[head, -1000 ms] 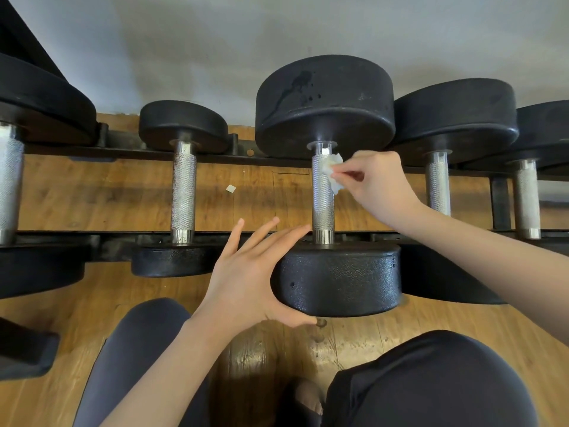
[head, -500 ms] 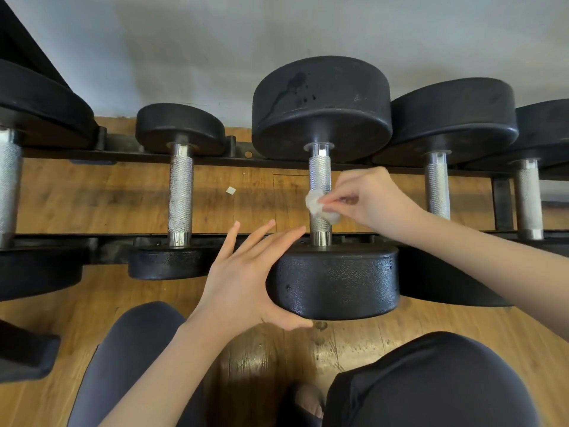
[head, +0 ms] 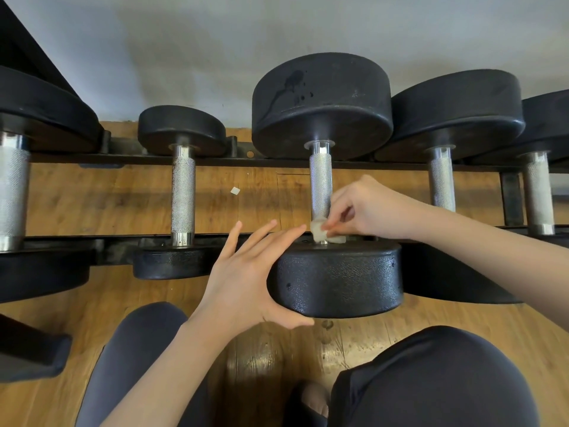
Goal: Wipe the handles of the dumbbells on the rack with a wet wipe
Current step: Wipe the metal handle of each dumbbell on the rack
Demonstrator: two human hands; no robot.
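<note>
A large black dumbbell lies across the rack in the middle, its knurled metal handle (head: 320,180) running away from me. My right hand (head: 366,208) pinches a small white wet wipe (head: 320,231) against the near end of that handle, just above the near weight head (head: 338,282). My left hand (head: 246,272) rests on the left side of that near head, fingers straight and thumb under its front edge. The wipe hides the handle's lowest part.
A smaller dumbbell handle (head: 183,195) lies to the left and a thick one (head: 12,189) at the far left. Two more handles (head: 441,183) (head: 537,192) lie to the right. The black rack rail (head: 92,238) crosses in front. My knees are below, over a wooden floor.
My right hand slid the wipe down the middle handle from its far end to its near end. My left hand stayed on the near weight head.
</note>
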